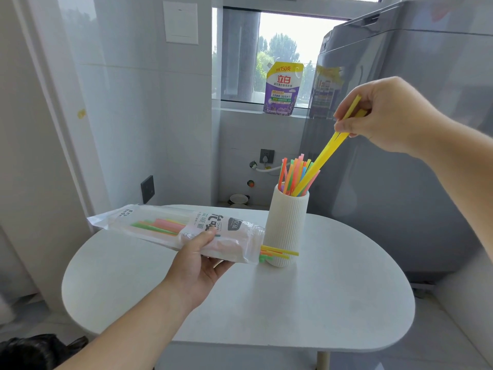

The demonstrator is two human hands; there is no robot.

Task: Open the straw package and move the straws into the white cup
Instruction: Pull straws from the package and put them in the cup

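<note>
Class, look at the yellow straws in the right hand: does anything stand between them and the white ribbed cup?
Nothing visible does. The yellow plastic straws in the right hand reach into the white ribbed cup among the coloured straws standing there; the clear straw package sits lower, beside it.

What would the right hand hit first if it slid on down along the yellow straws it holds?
Most likely the upper ends of the coloured straws standing in the white cup, though depth is uncertain from one view.
</note>
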